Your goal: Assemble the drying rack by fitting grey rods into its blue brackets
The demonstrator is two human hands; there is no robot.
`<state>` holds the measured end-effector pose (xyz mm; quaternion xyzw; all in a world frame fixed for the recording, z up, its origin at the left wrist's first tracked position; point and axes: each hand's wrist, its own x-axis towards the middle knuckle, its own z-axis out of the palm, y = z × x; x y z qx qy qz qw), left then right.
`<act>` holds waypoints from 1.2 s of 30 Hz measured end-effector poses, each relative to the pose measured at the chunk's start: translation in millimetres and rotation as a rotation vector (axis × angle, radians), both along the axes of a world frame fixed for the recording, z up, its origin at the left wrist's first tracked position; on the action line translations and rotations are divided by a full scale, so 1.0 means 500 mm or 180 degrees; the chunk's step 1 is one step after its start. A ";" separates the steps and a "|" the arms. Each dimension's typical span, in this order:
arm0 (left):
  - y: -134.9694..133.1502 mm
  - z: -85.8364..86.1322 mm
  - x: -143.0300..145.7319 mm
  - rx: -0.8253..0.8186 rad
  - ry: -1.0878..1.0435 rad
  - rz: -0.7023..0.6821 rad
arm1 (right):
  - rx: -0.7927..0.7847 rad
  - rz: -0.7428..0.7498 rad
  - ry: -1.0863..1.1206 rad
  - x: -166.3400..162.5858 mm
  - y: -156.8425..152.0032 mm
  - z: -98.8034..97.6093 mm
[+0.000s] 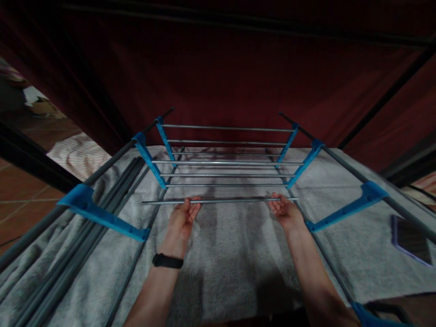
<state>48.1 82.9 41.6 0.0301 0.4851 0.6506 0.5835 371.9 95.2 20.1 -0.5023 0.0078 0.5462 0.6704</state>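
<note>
A thin grey metal rod (235, 200) lies level across both of my hands. My left hand (185, 213) pinches it left of its middle, and a length of rod sticks out beyond. Close to the rod's right end, my right hand (282, 208) holds it between thumb and fingers. Around them stands a rack frame of grey tubes with blue plastic brackets. The left bracket (105, 218) and right bracket (347, 211) nearest my hands have no rods between them. Farther back, several crossbars (228, 163) join the other blue brackets (150, 159).
Several loose grey tubes (85, 240) lie on the grey blanket (231, 263) at left. A phone (410, 240) rests at right. Another blue bracket (374, 318) shows at the bottom right. Dark red fabric (218, 77) hangs behind the rack.
</note>
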 end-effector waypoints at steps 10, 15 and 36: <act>-0.020 -0.023 0.060 0.0354 -0.0172 -0.0458 | -0.0143 -0.0143 -0.0081 0.038 -0.018 0.006; -0.009 -0.008 0.022 0.0423 -0.0088 -0.0266 | -0.0139 -0.0267 -0.0199 0.069 -0.024 0.017; -0.015 -0.013 0.043 0.1378 0.0387 -0.0542 | -0.0367 -0.0132 -0.0368 0.084 -0.035 -0.020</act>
